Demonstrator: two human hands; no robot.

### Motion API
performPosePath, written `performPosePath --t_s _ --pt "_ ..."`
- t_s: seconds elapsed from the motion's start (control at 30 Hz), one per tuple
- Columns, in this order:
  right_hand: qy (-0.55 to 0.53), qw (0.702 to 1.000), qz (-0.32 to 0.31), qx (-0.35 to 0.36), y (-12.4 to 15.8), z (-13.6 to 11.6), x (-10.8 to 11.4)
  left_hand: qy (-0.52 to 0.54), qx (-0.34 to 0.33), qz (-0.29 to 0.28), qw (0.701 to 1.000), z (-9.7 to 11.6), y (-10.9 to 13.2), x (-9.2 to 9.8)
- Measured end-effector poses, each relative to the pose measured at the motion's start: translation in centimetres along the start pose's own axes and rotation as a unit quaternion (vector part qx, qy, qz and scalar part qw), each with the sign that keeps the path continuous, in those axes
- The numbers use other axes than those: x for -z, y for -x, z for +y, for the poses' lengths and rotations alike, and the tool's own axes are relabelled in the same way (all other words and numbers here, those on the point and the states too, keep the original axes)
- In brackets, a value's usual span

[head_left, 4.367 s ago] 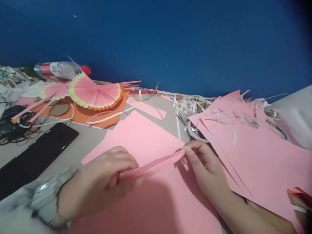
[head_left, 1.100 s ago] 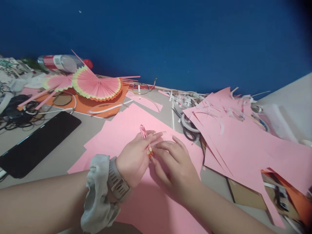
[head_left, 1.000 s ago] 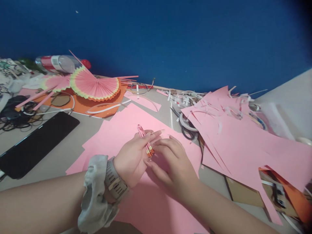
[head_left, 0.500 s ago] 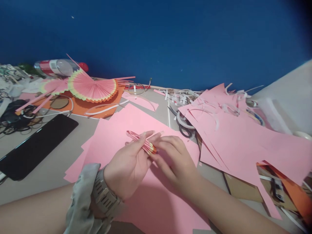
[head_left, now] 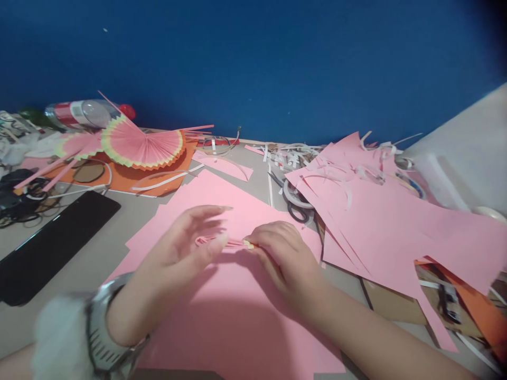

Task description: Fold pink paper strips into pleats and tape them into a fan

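Note:
A narrow bundle of pleated pink paper (head_left: 236, 243) with a yellow and orange end lies between my hands. Its coloured end is pinched in the fingers of my right hand (head_left: 287, 258). My left hand (head_left: 180, 248), with a watch (head_left: 109, 327) at the wrist, is open around the looped pink end. Its fingers are spread above the paper and the thumb passes in front of it; whether the thumb touches cannot be made out. Under both hands are large pink paper sheets (head_left: 237, 327).
Finished paper fans (head_left: 144, 150) lie on orange paper at the back left, by a plastic bottle (head_left: 85, 113). A black phone (head_left: 59, 243) is at the left. More pink sheets (head_left: 380, 227), scissors (head_left: 298, 212) and white strips clutter the right, before a blue wall (head_left: 253, 68).
My left hand has let go of the pleated bundle, opened and shifted left. The bundle, held by my right hand, has turned closer to level. The view has shifted slightly.

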State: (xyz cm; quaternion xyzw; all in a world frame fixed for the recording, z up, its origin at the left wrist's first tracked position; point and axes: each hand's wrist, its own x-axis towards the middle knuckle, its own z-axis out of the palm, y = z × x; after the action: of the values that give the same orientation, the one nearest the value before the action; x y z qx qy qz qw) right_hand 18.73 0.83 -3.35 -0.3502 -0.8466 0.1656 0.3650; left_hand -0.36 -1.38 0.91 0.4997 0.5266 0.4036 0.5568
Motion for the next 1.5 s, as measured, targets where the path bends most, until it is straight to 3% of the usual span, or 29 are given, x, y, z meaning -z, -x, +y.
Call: performPosePath --t_s 0.03,0.07,0.13,0.2,0.3,0.4,0.57,0.83,1.13,1.33,1.5 --pt "0.012 1.0 -0.005 0.013 0.0 0.0 -0.1 -0.143 -0.064 0.018 0.988 -0.1 0.0 0.8" --pt "0.025 0.999 -0.012 0.029 0.0 0.0 -0.2 -0.283 -0.125 0.011 0.951 -0.2 0.0 1.5" --pt "0.042 0.998 -0.023 0.051 0.0 -0.1 -0.4 -0.448 -0.196 -0.03 0.872 -0.6 -0.1 2.1" --pt "0.035 0.997 -0.03 0.054 0.0 -0.1 -0.6 -0.522 -0.245 -0.066 0.815 -1.1 -0.2 2.0" --pt "-0.027 0.998 -0.044 0.042 0.0 0.1 -0.4 -0.54 -0.291 -0.093 0.784 -1.6 -0.6 1.2" --pt "-0.108 0.992 -0.059 0.021 -0.1 0.4 -0.2 -0.492 -0.3 -0.122 0.808 -2.0 -0.8 1.0" --pt "-0.161 0.984 -0.074 -0.011 -0.3 0.8 -0.3 -0.418 -0.257 -0.141 0.86 -2.4 -0.7 1.5" --pt "-0.192 0.973 -0.129 -0.022 -0.4 1.2 -0.4 -0.385 -0.235 -0.164 0.878 -3.3 -1.1 1.4" --pt "-0.186 0.978 -0.085 -0.048 0.0 1.5 -0.5 -0.38 -0.186 -0.145 0.894 -3.6 -0.9 1.0" --pt "-0.199 0.979 0.013 -0.044 0.1 1.4 -0.8 -0.317 -0.108 -0.148 0.931 -2.5 -0.7 0.2" --pt "-0.17 0.985 0.006 -0.039 0.1 1.3 -0.7 -0.304 -0.118 -0.13 0.936 -2.4 -0.6 0.1"
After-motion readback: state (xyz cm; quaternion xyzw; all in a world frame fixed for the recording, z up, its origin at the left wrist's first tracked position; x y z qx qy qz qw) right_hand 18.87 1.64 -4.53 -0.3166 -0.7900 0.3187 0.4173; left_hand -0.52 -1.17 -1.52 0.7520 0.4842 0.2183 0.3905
